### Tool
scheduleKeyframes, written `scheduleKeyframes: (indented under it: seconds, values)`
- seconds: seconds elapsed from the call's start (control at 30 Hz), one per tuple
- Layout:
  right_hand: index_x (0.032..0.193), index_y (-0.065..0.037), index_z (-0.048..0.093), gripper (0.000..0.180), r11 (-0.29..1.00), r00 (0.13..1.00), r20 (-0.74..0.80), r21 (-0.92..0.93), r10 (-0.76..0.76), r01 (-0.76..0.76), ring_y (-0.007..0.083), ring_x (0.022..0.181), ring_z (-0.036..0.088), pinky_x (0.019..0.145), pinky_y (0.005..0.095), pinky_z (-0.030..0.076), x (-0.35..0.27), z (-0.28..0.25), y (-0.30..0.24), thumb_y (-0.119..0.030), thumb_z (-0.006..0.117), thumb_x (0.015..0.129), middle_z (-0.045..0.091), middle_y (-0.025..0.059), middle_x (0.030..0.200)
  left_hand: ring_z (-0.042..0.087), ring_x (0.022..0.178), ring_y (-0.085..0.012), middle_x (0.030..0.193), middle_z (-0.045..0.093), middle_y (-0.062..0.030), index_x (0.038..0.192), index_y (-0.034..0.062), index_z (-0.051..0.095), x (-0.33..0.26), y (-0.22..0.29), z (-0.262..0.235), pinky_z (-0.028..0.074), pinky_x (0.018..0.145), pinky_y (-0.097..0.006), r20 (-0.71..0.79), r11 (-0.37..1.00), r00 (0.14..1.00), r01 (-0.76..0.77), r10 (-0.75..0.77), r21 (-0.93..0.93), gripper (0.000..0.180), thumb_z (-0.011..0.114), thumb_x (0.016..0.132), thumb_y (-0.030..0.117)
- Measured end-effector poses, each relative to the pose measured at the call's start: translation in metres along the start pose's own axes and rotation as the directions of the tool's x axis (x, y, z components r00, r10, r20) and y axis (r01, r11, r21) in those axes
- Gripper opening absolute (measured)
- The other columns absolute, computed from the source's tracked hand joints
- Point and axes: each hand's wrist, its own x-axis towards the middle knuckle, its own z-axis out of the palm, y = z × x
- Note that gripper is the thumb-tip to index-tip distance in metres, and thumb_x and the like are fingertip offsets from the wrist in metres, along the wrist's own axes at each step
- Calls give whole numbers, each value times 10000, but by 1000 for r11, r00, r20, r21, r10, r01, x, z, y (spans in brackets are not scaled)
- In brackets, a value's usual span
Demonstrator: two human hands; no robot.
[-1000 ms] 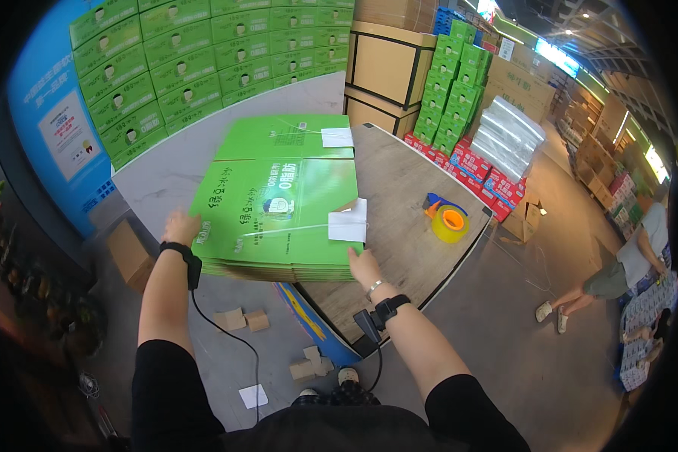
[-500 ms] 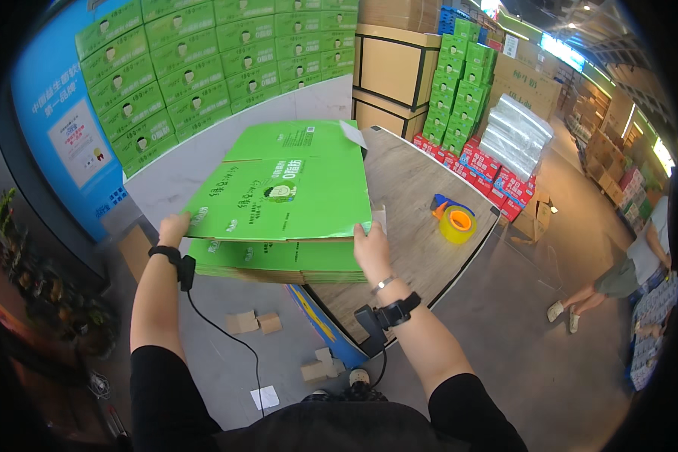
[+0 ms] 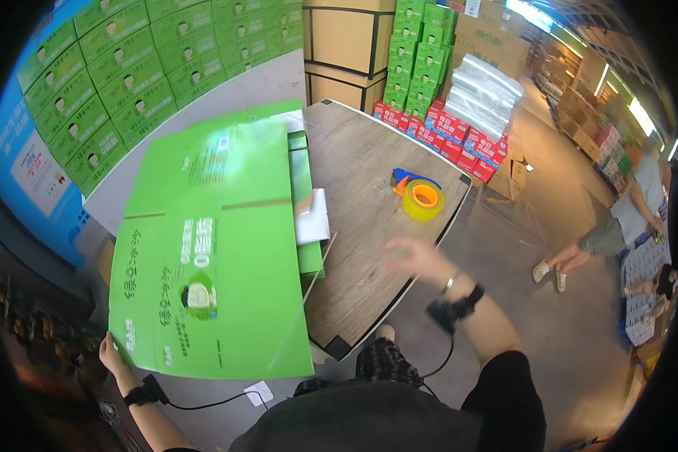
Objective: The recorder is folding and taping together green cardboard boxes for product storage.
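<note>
A large flattened green carton (image 3: 211, 248) is tilted up on its edge at the left side of the wooden table (image 3: 377, 188). My left hand (image 3: 113, 354) grips its lower left corner. More green flat cartons lie stacked beneath it on the table, with a white paper sheet (image 3: 311, 217) sticking out. My right hand (image 3: 418, 260) hovers open and blurred above the table's right edge, holding nothing. A yellow tape roll (image 3: 422, 200) with an orange and blue dispenser lies on the table further right.
Walls of stacked green boxes (image 3: 128, 68) stand behind, with brown cartons (image 3: 346, 38) and red and green cases (image 3: 444, 128) at the back right. Another person (image 3: 618, 218) stands on the grey floor to the right. A blue panel (image 3: 30, 173) is at the left.
My left hand has lifted the top green carton up and swung it left, off the stack. My right hand has let go of it and moved right, over the table's edge.
</note>
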Motion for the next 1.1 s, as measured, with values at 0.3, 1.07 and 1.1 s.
scheduleKeyframes:
  seconds: [0.3,1.07,1.1]
  values:
    - [1426,-165,158,1162,697,987,119,-717,107,11,507,1237,224,989,512,302,126,-147,170,-538,777,515,133,294,1405,469,1132,-298,1280,467,-142,1288,-6,398,-246,2,77,368,963,-396,192,462,875,407,-444,-788,688,467,854,524]
    - [1274,82,337,916,838,641,593,111,-487,534,387,1210,338,1002,416,327,317,-28,100,-532,689,693,348,276,1269,611,831,-241,1006,586,-169,1162,-54,454,-599,310,169,518,734,-331,-440,878,897,-174,-45,-445,405,394,932,274]
    - [1296,101,268,1021,813,641,557,113,-528,572,399,1226,294,1013,418,312,296,-6,86,-540,724,646,295,291,1288,601,853,-244,1025,577,-176,1165,-58,449,-615,315,170,507,760,-333,-491,871,866,-169,-92,-461,419,374,938,285]
